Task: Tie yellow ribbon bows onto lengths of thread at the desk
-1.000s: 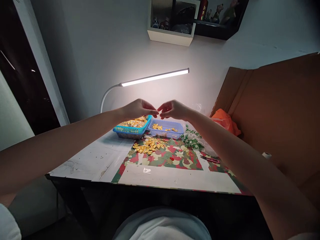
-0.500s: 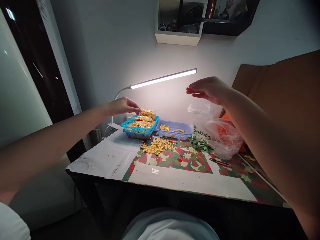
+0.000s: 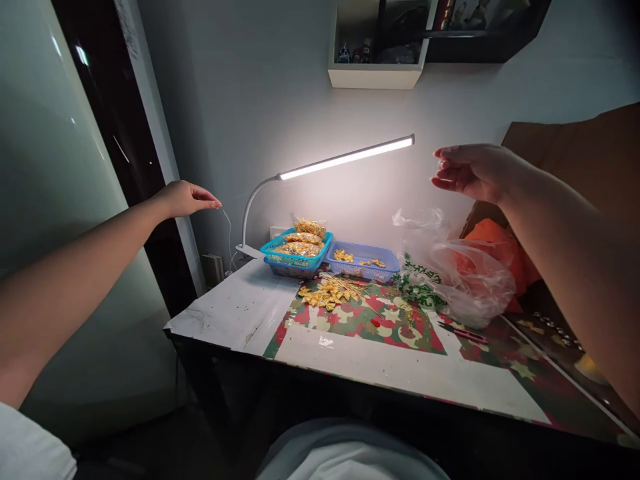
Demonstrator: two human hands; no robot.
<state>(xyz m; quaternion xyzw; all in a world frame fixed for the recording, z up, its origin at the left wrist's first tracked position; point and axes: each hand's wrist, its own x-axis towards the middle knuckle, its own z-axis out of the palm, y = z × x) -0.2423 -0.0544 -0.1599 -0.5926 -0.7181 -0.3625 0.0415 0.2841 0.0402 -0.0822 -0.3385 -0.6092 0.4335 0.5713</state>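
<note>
My left hand (image 3: 193, 200) is raised left of the lamp, thumb and fingertips pressed together; anything between them is too small to make out. On the right, my right hand (image 3: 463, 172) hangs in the air above the plastic bags (image 3: 470, 280), its fingers curled with the tips near the thumb; whether it holds anything cannot be seen. Filled clear packets (image 3: 300, 248) sit in a turquoise basket (image 3: 267, 253), stacked on a darker basket. Beside it, a blue-purple basket (image 3: 345, 268) holds a few yellow pieces. A pile of yellow bow-shaped pieces (image 3: 327, 293) and thin sticks (image 3: 353, 287) lies in front.
A lit lamp (image 3: 345, 159) reaches over the table (image 3: 220, 320) from its back left. Pink-handled snips (image 3: 470, 335) lie right of centre. Cardboard (image 3: 565, 160) leans at the right, near an orange bag (image 3: 493, 240). A shelf (image 3: 375, 79) hangs on the wall.
My left hand has moved left, away from the packets. My right hand has moved right, farther from the lamp's tip. The whole view has shifted slightly.
</note>
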